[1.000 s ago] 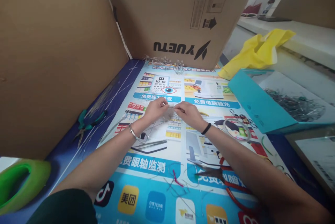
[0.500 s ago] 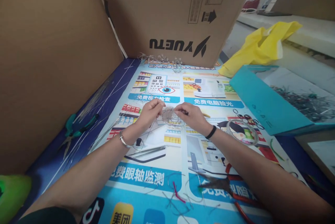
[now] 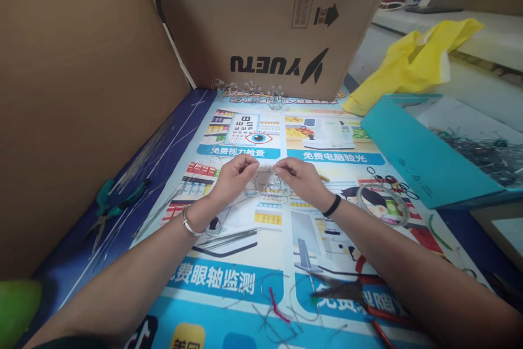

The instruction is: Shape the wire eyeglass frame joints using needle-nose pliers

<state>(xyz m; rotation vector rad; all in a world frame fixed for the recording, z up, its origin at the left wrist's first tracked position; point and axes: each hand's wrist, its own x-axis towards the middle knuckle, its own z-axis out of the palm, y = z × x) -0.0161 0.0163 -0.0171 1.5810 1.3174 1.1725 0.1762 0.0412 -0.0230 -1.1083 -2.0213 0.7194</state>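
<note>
Between my hands is a small round piece of bent thin wire point(image 3: 269, 181), full of loops, held just above the printed mat. My left hand point(image 3: 237, 177) pinches its left upper edge, thumb against forefinger. On the other side my right hand point(image 3: 300, 179) pinches the right upper edge the same way. The fingertips hide the exact points of contact. Straight lengths of wire point(image 3: 231, 240) lie on the mat below my left hand. Closer to me are scattered wire offcuts point(image 3: 272, 316) and a pink piece point(image 3: 278, 305).
Red-handled pliers point(image 3: 347, 290) lie under my right forearm; teal-handled pliers point(image 3: 108, 207) lie at left. A clear ring-shaped roll point(image 3: 404, 213) is at right. A blue box point(image 3: 412, 158) holds many wire pieces. Finished-looking wire bits point(image 3: 275, 97) line the cardboard wall point(image 3: 269, 11). A yellow cloth point(image 3: 412, 66) sits behind.
My right fingertips have shifted slightly on the wire piece, and the two hands still pinch it. The camera view has moved a little.
</note>
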